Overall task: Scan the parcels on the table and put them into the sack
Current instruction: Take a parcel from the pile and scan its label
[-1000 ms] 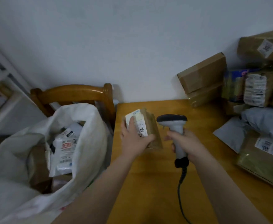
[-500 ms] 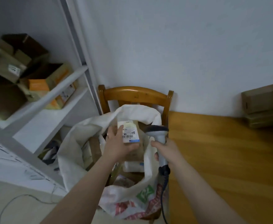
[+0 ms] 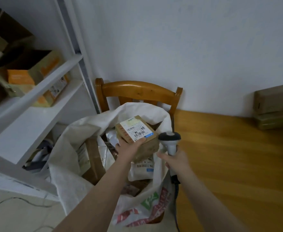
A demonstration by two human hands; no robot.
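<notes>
My left hand (image 3: 129, 147) grips a small brown cardboard parcel (image 3: 137, 131) with a white barcode label on top, held over the open mouth of the white woven sack (image 3: 67, 156). The sack stands on a wooden chair and holds several parcels, among them a white mailer (image 3: 142, 169) right under the box. My right hand (image 3: 175, 162) is closed on the handle of a grey barcode scanner (image 3: 170, 139), just right of the parcel at the table's left edge. The scanner's cable hangs down along the sack.
The wooden table (image 3: 229, 156) stretches right, with stacked brown boxes (image 3: 274, 104) against the wall at its far right. A wooden chair (image 3: 139, 92) backs the sack. White shelves (image 3: 37, 104) with cardboard boxes stand on the left. A thin cable lies on the floor.
My left hand carried the parcel from above the table leftwards to over the sack's mouth, its label now facing up. The scanner hand followed to the table's left edge.
</notes>
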